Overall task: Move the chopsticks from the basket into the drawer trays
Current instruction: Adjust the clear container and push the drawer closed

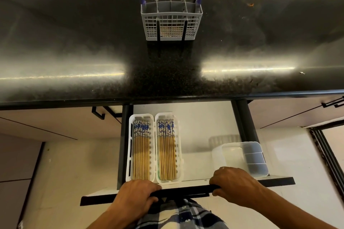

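Two white slotted plastic trays (140, 148) (168, 149) of blue-patterned bamboo chopsticks (142, 149) lie inside the open drawer, both hands, left hand (136, 196) and right hand (233, 182), clenched on its black front handle bar (183, 190), the grey purple-handled basket (171, 15) beyond looks emptied, so sorting seems finished and a level push shut likely follows.

Single view only, head-worn camera, wide-angle, edges bowed. Lens looks forward and steeply down from standing height. Dark desk (55, 52) spans upper half, running left to right, far wall strip at very top. Basket (171, 18) sits far, near top centre, seen from above and front. Open drawer (204, 130) directly below lens, trays (154, 148) seen almost straight down. Left hand (137, 197) and right hand (234, 184) closest, at bottom edge, forearms entering from bottom corners. Floor visible either side of drawer. No second view, no overlap.
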`<act>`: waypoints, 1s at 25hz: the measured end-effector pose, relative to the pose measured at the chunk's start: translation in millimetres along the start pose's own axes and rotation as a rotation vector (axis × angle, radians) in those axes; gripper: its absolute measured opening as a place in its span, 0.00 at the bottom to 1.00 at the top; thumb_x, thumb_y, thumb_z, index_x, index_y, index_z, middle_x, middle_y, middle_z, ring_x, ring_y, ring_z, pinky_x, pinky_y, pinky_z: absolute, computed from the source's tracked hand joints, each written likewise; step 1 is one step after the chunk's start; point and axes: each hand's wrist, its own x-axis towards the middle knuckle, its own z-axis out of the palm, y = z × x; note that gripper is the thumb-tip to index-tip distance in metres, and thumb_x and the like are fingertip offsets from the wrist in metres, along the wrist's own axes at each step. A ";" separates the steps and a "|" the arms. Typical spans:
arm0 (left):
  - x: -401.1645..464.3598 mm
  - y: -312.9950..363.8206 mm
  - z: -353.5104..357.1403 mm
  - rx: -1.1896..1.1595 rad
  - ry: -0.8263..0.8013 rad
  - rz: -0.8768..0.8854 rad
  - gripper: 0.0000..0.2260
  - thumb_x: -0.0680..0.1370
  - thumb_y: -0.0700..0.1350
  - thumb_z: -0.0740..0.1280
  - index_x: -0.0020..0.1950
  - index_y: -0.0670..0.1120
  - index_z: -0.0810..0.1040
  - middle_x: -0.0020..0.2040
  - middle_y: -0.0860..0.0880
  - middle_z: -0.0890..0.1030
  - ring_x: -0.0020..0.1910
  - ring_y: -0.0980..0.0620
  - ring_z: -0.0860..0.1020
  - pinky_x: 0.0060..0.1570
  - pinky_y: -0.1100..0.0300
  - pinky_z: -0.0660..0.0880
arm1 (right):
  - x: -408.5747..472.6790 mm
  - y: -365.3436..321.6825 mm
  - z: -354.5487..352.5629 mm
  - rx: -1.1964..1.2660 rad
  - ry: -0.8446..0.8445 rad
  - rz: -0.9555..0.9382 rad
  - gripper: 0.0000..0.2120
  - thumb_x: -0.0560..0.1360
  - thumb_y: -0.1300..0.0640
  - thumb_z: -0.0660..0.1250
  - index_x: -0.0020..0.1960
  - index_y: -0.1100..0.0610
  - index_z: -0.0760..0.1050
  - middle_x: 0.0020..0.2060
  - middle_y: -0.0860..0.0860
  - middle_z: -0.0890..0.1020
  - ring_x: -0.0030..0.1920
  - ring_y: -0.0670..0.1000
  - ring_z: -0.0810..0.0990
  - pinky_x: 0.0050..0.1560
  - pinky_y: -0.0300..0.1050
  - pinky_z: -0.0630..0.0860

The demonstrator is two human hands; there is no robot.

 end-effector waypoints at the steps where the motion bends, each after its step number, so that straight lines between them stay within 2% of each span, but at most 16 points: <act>1: 2.7 0.9 -4.9 0.003 0.002 0.000 0.20 0.80 0.57 0.62 0.71 0.60 0.70 0.67 0.59 0.77 0.66 0.56 0.73 0.69 0.54 0.69 | 1.2 0.4 -3.8 0.003 -0.001 0.009 0.15 0.80 0.44 0.61 0.62 0.50 0.76 0.55 0.48 0.80 0.55 0.49 0.77 0.53 0.42 0.72; 5: 17.8 1.3 -29.8 0.001 0.045 -0.016 0.15 0.80 0.54 0.63 0.67 0.57 0.75 0.63 0.57 0.80 0.62 0.55 0.77 0.64 0.55 0.73 | 12.7 9.3 -23.3 -0.071 0.071 0.015 0.14 0.81 0.45 0.61 0.61 0.50 0.77 0.55 0.48 0.81 0.55 0.49 0.78 0.54 0.42 0.74; 7: 29.3 -0.5 -43.7 0.037 0.095 -0.027 0.14 0.80 0.53 0.63 0.66 0.57 0.76 0.61 0.57 0.81 0.61 0.55 0.78 0.63 0.55 0.75 | 20.9 14.7 -35.1 -0.133 0.184 -0.017 0.14 0.80 0.46 0.62 0.60 0.51 0.77 0.55 0.49 0.81 0.56 0.50 0.79 0.56 0.44 0.75; 9: 44.3 -3.7 -58.0 0.070 0.152 -0.028 0.14 0.81 0.53 0.62 0.66 0.56 0.76 0.61 0.56 0.80 0.60 0.55 0.78 0.62 0.55 0.74 | 33.2 26.1 -41.3 -0.245 0.390 -0.072 0.16 0.76 0.44 0.68 0.60 0.51 0.78 0.58 0.50 0.81 0.60 0.53 0.78 0.61 0.48 0.76; 11: 60.4 -7.1 -72.8 0.086 0.216 -0.033 0.14 0.81 0.53 0.62 0.66 0.55 0.75 0.61 0.55 0.79 0.61 0.55 0.76 0.64 0.54 0.73 | 47.2 43.1 -49.4 -0.314 0.573 -0.039 0.29 0.71 0.39 0.72 0.67 0.52 0.74 0.68 0.55 0.75 0.70 0.60 0.71 0.68 0.58 0.69; 13: 76.7 -13.5 -85.3 0.199 0.362 -0.008 0.16 0.78 0.55 0.66 0.65 0.54 0.74 0.62 0.54 0.77 0.63 0.54 0.72 0.67 0.53 0.70 | 61.5 61.7 -66.7 -0.299 0.606 0.058 0.45 0.68 0.33 0.70 0.77 0.54 0.60 0.77 0.58 0.59 0.78 0.62 0.54 0.74 0.66 0.57; 14: 85.5 -19.0 -90.7 0.292 0.485 0.010 0.21 0.74 0.56 0.70 0.66 0.53 0.73 0.64 0.51 0.76 0.65 0.51 0.70 0.68 0.51 0.68 | 69.2 70.3 -77.8 -0.289 0.596 0.115 0.51 0.67 0.31 0.68 0.79 0.54 0.52 0.79 0.58 0.52 0.79 0.61 0.47 0.75 0.66 0.52; 16: 100.9 -28.6 -105.6 0.418 0.608 -0.019 0.39 0.67 0.60 0.75 0.74 0.49 0.66 0.74 0.43 0.67 0.74 0.43 0.62 0.73 0.44 0.61 | 85.7 83.1 -99.0 -0.280 0.570 0.192 0.57 0.65 0.27 0.67 0.80 0.54 0.44 0.79 0.57 0.45 0.79 0.59 0.39 0.76 0.64 0.43; 18: 118.6 -40.4 -128.4 0.460 0.581 -0.083 0.52 0.67 0.64 0.73 0.81 0.47 0.49 0.80 0.41 0.50 0.79 0.40 0.46 0.77 0.41 0.48 | 101.3 90.2 -118.3 -0.244 0.551 0.213 0.58 0.66 0.28 0.67 0.80 0.56 0.42 0.79 0.56 0.43 0.79 0.58 0.39 0.76 0.63 0.40; 20: 135.7 -50.5 -149.6 0.489 0.528 -0.136 0.54 0.69 0.64 0.72 0.80 0.47 0.40 0.81 0.42 0.42 0.79 0.42 0.40 0.77 0.43 0.44 | 113.7 94.3 -133.4 -0.224 0.550 0.221 0.56 0.68 0.31 0.68 0.80 0.57 0.42 0.80 0.55 0.44 0.79 0.56 0.40 0.77 0.61 0.42; 22: 147.3 -58.3 -162.0 0.524 0.510 -0.153 0.52 0.72 0.61 0.72 0.80 0.48 0.38 0.81 0.44 0.40 0.79 0.43 0.40 0.78 0.45 0.45 | 121.8 99.6 -140.8 -0.229 0.578 0.219 0.50 0.72 0.37 0.68 0.80 0.56 0.43 0.80 0.55 0.45 0.79 0.55 0.42 0.78 0.59 0.45; 25: 157.2 -60.7 -165.1 0.476 0.544 -0.162 0.48 0.74 0.54 0.73 0.80 0.48 0.41 0.81 0.45 0.43 0.80 0.44 0.43 0.78 0.45 0.46 | 125.7 107.9 -139.6 -0.192 0.656 0.182 0.43 0.75 0.44 0.68 0.80 0.56 0.48 0.80 0.54 0.50 0.79 0.54 0.45 0.78 0.57 0.46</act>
